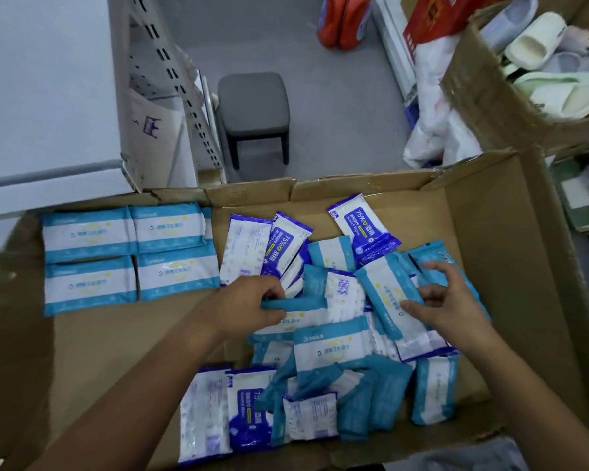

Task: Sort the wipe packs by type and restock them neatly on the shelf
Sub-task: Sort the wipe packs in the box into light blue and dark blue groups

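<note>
Four teal packs (130,256) lay squared in the box's (510,266) far-left corner, while most packs sat jumbled, none shelved; the left hand (249,307) pinched a teal pack (296,305) and the right hand (439,300) gripped another (385,294).

Dark-blue wipe pack (363,226): "75%", "Alcohol Wipes". Second dark-blue pack (283,246): "75%". Light-blue packs' print unreadable.

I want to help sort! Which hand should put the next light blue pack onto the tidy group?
Probably the left hand. It already grips a light blue pack and sits nearer the tidy group at the box's left. The right hand is farther off, over the mixed pile.
</note>
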`<action>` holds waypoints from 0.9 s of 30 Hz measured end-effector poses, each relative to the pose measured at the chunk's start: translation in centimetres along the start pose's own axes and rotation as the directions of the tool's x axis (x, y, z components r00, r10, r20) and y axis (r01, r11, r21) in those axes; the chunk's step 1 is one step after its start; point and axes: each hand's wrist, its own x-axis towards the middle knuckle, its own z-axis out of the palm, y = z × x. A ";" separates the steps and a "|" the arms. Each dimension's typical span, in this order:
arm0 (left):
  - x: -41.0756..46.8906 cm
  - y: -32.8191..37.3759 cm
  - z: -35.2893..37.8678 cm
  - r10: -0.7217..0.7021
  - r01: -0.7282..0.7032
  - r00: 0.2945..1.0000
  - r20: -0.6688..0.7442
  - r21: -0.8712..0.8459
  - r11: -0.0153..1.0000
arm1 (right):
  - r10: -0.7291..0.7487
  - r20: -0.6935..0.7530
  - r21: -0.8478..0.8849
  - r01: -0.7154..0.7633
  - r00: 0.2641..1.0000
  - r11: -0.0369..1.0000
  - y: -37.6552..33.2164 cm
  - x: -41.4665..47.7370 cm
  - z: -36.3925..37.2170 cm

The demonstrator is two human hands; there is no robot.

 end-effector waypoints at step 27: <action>-7.3 -4.6 -7.2 -0.227 0.071 0.949 -0.219 -0.555 0.829 | -0.037 0.163 0.514 -0.052 0.986 0.856 -11.9 -0.3 10.3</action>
